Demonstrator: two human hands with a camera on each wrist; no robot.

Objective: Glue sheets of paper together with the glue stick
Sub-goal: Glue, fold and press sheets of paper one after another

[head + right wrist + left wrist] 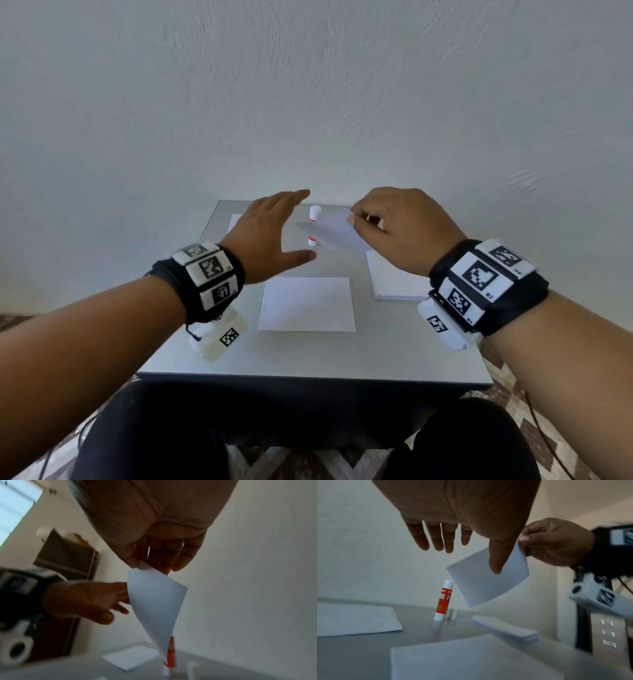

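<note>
Paper sheet (334,233) (airborne) pinched by right hand (397,226).

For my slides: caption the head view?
Right hand pinches a paper sheet above the table; open left hand reaches in.

On the orange label of your glue stick (443,602) you can read "GLUE STICK" in white letters. A brand word above it is cut off and unclear. The wristband markers (209,268) carry only black-and-white square patterns.
</note>
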